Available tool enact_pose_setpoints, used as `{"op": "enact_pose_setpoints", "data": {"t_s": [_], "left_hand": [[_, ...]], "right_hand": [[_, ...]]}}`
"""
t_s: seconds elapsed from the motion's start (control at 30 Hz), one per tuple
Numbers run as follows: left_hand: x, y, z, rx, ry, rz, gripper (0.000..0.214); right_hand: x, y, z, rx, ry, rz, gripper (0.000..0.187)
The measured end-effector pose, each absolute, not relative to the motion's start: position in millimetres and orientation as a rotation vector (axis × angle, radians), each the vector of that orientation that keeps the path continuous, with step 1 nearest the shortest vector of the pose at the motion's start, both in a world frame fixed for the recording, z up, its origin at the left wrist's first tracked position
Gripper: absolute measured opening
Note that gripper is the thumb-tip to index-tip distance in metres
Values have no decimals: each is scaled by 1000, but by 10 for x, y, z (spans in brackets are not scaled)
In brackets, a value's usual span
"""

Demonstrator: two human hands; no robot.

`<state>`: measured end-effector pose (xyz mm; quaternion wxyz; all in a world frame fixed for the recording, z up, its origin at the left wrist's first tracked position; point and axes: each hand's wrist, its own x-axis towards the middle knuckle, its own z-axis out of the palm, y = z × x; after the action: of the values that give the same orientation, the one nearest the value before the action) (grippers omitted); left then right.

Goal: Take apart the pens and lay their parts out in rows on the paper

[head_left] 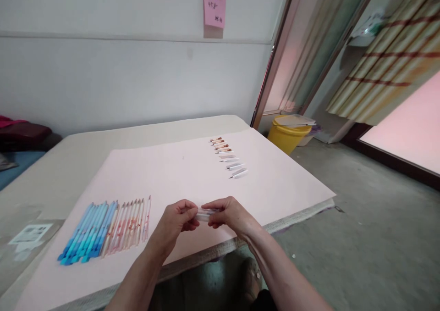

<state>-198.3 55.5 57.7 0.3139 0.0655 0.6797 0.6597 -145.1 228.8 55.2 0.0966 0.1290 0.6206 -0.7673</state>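
Near the front edge of the pink sheet, my left hand and my right hand meet. Between their fingertips is a short, whitish, see-through pen part, mostly covered by the fingers. Both hands pinch it, one at each end. To the left lies a row of blue pens, and beside them several clear pens with pinkish-orange patterns. Further back on the right lies a column of short dark-tipped pieces: brown-topped ones at the far end and whitish ones nearer.
The pink sheet covers much of the pale table against a white wall. A taped parcel lies at the left edge. A yellow bin stands on the floor beyond the right side. A pink note hangs on the wall.
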Motion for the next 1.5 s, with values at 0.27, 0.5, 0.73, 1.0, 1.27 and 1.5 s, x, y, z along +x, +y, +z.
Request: {"op": "enact_pose_setpoints", "data": {"t_s": [0.27,0.5,0.73,1.0,1.27,1.5], "left_hand": [[-1991,619,518,205,1861,1725,30],[-1960,672,480,53,1828,1912,27],[-1907,676,514,-7,1686,2015,27],[-1898,664,504,-52,1728,1988,25],[-1944,672,401,-187,1635,2093,22],[-1803,889,366,-206,1857,1937,21]], "right_hand": [[-1473,2295,581,441,1893,-2266,32],[-1494,2195,553,628,1898,-2480,22],[-1528,2170,510,563,1908,-2573,19],[-1541,2154,475,542,1924,-2545,19],[-1443,2031,518,648,2677,-2151,38],[-1175,1656,591,-22,3406,-1454,37]]}}
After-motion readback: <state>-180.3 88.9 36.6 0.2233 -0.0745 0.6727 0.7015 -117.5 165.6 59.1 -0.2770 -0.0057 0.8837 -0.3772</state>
